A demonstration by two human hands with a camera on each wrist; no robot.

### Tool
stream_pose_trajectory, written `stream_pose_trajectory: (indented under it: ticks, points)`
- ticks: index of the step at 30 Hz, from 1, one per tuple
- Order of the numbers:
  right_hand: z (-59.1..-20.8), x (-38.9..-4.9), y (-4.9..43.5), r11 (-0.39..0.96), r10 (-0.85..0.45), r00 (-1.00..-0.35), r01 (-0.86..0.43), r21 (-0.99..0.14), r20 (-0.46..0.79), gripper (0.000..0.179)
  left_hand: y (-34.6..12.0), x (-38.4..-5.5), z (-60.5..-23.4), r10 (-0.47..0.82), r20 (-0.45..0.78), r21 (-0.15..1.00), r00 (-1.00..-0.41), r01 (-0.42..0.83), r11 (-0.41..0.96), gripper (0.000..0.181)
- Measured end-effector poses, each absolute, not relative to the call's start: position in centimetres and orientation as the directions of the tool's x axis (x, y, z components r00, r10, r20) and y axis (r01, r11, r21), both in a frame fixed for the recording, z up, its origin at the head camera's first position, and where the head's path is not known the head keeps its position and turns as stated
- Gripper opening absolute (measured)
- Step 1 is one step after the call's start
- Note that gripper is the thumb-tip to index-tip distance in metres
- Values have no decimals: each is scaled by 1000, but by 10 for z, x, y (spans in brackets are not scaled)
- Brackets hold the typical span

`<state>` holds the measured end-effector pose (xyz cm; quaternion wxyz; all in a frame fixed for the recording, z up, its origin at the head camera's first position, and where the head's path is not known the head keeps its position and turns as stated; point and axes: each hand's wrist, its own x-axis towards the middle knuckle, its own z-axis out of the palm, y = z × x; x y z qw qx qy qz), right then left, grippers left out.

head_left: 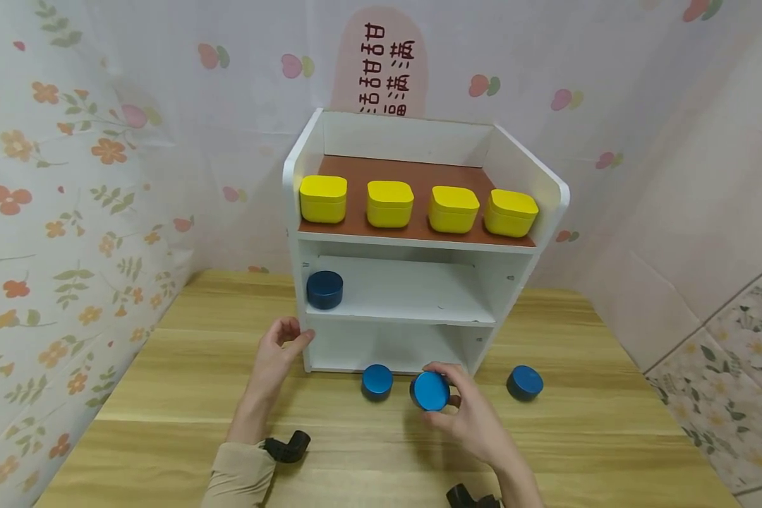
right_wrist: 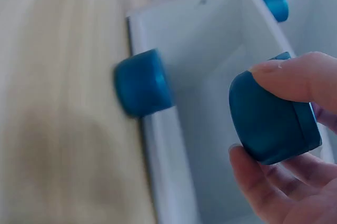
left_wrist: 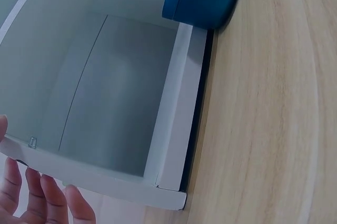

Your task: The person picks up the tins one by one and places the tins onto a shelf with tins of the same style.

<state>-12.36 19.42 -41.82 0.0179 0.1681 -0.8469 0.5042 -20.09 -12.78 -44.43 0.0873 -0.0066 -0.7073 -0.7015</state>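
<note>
My right hand [head_left: 473, 416] holds a round blue tin [head_left: 430, 391] between thumb and fingers, its lid facing up toward the head camera. In the right wrist view this tin [right_wrist: 274, 116] appears in front of the shelf opening. My left hand [head_left: 278, 356] is at the left side panel of a white shelf unit [head_left: 400, 319]; the left wrist view has its fingers [left_wrist: 52, 195] along the outside and the thumb at the panel's front edge. A second blue tin [head_left: 377, 382] stands on the table at the unit's front edge, between my hands.
Another blue tin [head_left: 524, 383] stands on the wooden table [head_left: 184, 381] to the right. A dark blue tin [head_left: 324, 290] sits at the left of the middle shelf. Several yellow boxes, such as this yellow box [head_left: 323, 200], line the brown top. Patterned cloth [head_left: 228, 127] hangs behind.
</note>
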Motion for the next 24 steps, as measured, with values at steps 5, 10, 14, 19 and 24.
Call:
stream_pose_trajectory:
  ticks: [5, 10, 14, 19, 24]
  points:
    - [-395, -136, 187, 403, -324, -886, -447, -799, 332, 63, -127, -201, -443, -117, 139, 990, -983, 138, 20, 26]
    - [-367, -148, 180, 421, -334, -870, -483, -768, 364, 62, -127, -200, -443, -108, 132, 991, -985, 130, 18, 26]
    - [-348, -158, 175, 429, -351, -859, -501, -752, 372, 62, -126, -200, -444, -104, 127, 992, -986, 127, 5, 26]
    - [-331, -172, 167, 434, -370, -855, -506, -746, 364, 62, -126, -200, -445, -106, 126, 992, -986, 126, 3, 26]
    - [-321, -188, 154, 436, -388, -860, -489, -756, 332, 62, -127, -199, -444, -113, 126, 992, -986, 126, 14, 27]
